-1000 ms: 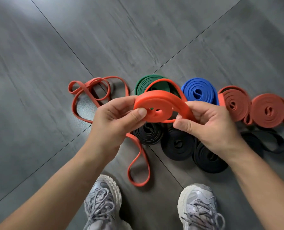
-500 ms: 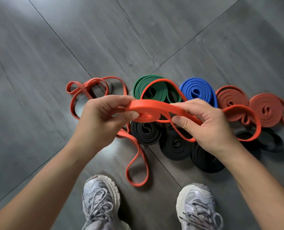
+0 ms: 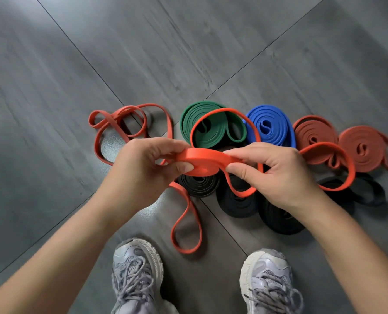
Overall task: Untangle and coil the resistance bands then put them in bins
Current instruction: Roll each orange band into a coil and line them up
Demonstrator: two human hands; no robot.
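Right hand (image 3: 279, 177) across half-hidden orange band (image 3: 202, 155)

Lighting was soft and moderately bright, laying a pale sheen on the grey floor (image 3: 41, 30) at upper left and a smaller gleam beside the left hand (image 3: 141, 175), with faint, short shadows, tile lines bowed by wide-angle distortion, and slightly soft edges.

Orange band (image 3: 202, 159) half-coiled, coiled bands (image 3: 270, 130) on floor
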